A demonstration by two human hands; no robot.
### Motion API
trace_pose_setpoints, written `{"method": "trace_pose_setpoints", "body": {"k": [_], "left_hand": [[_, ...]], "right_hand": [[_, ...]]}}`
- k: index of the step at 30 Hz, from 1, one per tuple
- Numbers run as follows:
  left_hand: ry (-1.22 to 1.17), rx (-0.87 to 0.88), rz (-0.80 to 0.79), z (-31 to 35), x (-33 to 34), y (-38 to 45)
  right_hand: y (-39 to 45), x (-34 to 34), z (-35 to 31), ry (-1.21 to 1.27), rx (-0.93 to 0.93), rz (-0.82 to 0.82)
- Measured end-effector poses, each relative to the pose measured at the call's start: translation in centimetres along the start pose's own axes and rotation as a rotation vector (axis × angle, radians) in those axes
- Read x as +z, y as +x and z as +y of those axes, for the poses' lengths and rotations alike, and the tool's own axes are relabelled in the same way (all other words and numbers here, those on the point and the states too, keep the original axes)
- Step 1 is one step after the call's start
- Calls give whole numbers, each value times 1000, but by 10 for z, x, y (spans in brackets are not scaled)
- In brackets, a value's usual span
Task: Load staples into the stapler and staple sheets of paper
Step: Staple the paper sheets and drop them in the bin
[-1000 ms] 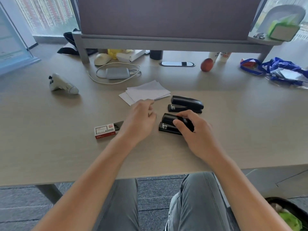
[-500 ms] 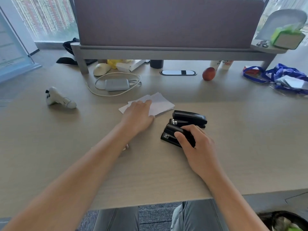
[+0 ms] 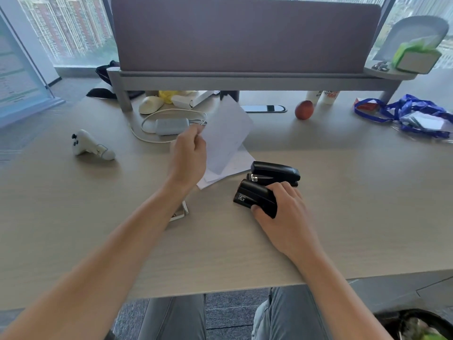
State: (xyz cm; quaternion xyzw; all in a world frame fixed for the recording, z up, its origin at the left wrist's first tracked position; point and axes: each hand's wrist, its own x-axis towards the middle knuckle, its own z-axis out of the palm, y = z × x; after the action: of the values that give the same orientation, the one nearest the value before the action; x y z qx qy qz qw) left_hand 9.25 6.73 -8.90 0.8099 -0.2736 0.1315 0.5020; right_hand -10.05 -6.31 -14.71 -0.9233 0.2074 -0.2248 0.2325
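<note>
The left hand [image 3: 188, 155] pinches a white sheet of paper [image 3: 226, 136] by its edge and holds it up off the desk [image 3: 355, 204], tilted. Under that sheet, more white papers [image 3: 235, 168] lie flat in a small pile on the desk.

The right hand [image 3: 284, 214] is wrapped around the back end of a black stapler [image 3: 252, 198]. The fingers curl over the top and the thumb sits underneath. This stapler looks closed, and its front end points to the left. It rests on the desk, just to the right of the paper pile.

A second black stapler [image 3: 274, 173] lies right behind the first one, touching the paper pile at its front end.

A small white staple box [image 3: 181, 213] peeks out from under the left arm; most of it is hidden.

Farther left on the desk is a white game controller [image 3: 92, 146]. Behind the lifted paper is a grey charger [image 3: 171, 126] with a white cord looped around it. A red apple [image 3: 304, 109] sits farther back on the right. Blue ribbons [image 3: 414, 114] lie in a heap at the far right. A purple-grey divider screen [image 3: 245, 35] stands along the back of the desk.
</note>
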Motion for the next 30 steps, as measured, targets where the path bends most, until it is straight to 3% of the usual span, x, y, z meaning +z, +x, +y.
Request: {"method": "trace_pose_setpoints", "body": {"k": [3, 6, 11, 13, 21, 25, 30], "left_hand": [[-197, -182, 25, 10, -10, -8], [-435, -483, -10, 15, -11, -14], [-818, -756, -216, 28, -17, -32], [-923, -734, -307, 31, -18, -43], [-914, -560, -511, 38, -23, -55], [-696, -499, -497, 44, -14, -60], [-553, -428, -484, 47, -12, -63]], "right_hand": [[-2, -3, -3, -35, -8, 22], [-7, -7, -7, -36, -29, 59], [-10, -13, -11, -18, 59, 102], [-12, -19, -11, 47, 133, 104], [-33, -61, -11, 539, 461, -80], [-41, -77, -13, 903, 640, -165], [-46, -79, -5, 1048, 612, -275]]}}
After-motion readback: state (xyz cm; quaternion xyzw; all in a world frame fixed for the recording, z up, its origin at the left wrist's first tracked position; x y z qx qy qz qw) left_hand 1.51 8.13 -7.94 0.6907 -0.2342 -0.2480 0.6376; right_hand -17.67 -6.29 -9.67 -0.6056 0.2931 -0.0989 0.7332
